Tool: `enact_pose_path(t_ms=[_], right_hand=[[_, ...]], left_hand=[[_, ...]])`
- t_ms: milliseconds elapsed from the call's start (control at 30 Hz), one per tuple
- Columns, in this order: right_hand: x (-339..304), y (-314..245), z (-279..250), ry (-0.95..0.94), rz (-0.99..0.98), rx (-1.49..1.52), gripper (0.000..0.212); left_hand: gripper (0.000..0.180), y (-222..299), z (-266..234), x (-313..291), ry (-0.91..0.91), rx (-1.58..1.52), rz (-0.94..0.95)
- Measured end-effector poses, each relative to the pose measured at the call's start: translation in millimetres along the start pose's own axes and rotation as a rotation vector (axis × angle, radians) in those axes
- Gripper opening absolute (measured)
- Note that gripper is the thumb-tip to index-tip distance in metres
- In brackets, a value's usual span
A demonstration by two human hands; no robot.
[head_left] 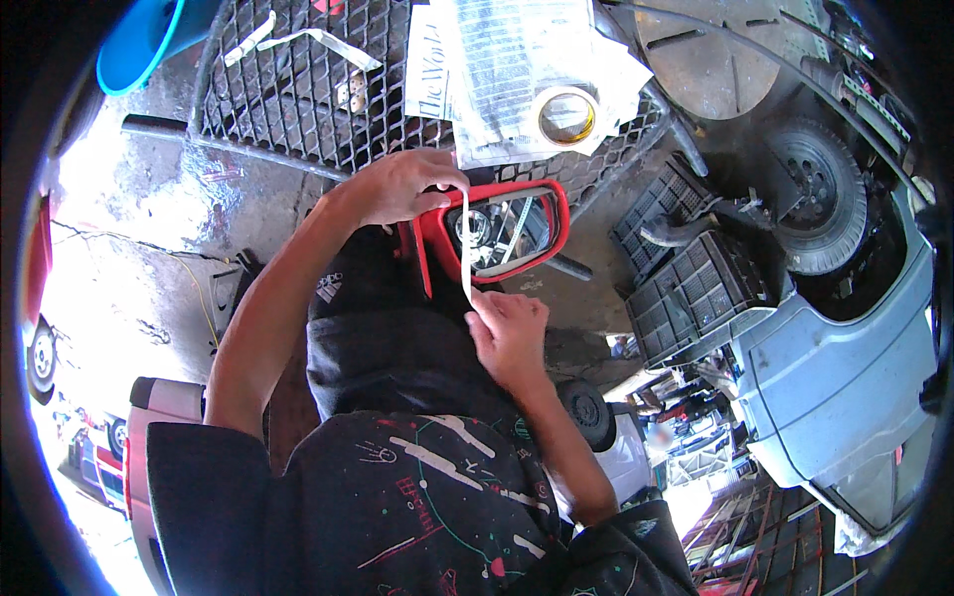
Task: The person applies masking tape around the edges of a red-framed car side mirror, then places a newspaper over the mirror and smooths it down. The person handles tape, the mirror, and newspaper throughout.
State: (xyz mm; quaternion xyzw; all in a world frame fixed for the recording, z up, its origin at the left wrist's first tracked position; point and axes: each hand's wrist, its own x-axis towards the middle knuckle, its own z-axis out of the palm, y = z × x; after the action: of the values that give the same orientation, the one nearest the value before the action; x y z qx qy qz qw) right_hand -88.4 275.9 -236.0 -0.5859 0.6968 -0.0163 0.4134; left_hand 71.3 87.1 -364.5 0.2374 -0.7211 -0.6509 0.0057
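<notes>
A red car side mirror (pixel 558 207) rests near my lap, its glass framed by a pale border. A narrow strip of white masking tape (pixel 466 248) is stretched across the left part of the mirror. My left hand (pixel 405 186) pinches the far end of the strip, beside the top of the red housing. Below the mirror, my right hand (pixel 512 333) has its fingers closed on the near end. I cannot tell whether the strip touches the glass. Beyond the mirror, a tape roll (pixel 542 117) lies on sheets of newspaper (pixel 497 60).
The newspaper covers part of a metal mesh table (pixel 288 109), where loose tape strips (pixel 333 45) lie. A blue bucket (pixel 139 55) stands at far left. On the right are black plastic crates (pixel 696 288), a wheel (pixel 820 199) and a pale blue car body panel (pixel 835 387).
</notes>
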Motion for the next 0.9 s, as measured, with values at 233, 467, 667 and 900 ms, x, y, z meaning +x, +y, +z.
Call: enact_pose_path(t_ms=[233,467,667,900], right_hand=[[10,-26,21,-0.067,-0.036,-0.029,0.058],[20,-44,22,-0.138,0.022,-0.152,0.053],[18,-41,24,-0.141,0.003,-0.133,0.051],[16,-36,25,-0.054,0.099,-0.046,0.042]], left_hand=[[0.047,26,14,-5,0.13,-0.143,-0.229],[0.05,28,44,-9,0.373,-0.095,-0.35],[0.04,7,58,-14,0.318,-0.005,-0.422],[0.033,14,63,-11,0.356,0.004,-0.439]])
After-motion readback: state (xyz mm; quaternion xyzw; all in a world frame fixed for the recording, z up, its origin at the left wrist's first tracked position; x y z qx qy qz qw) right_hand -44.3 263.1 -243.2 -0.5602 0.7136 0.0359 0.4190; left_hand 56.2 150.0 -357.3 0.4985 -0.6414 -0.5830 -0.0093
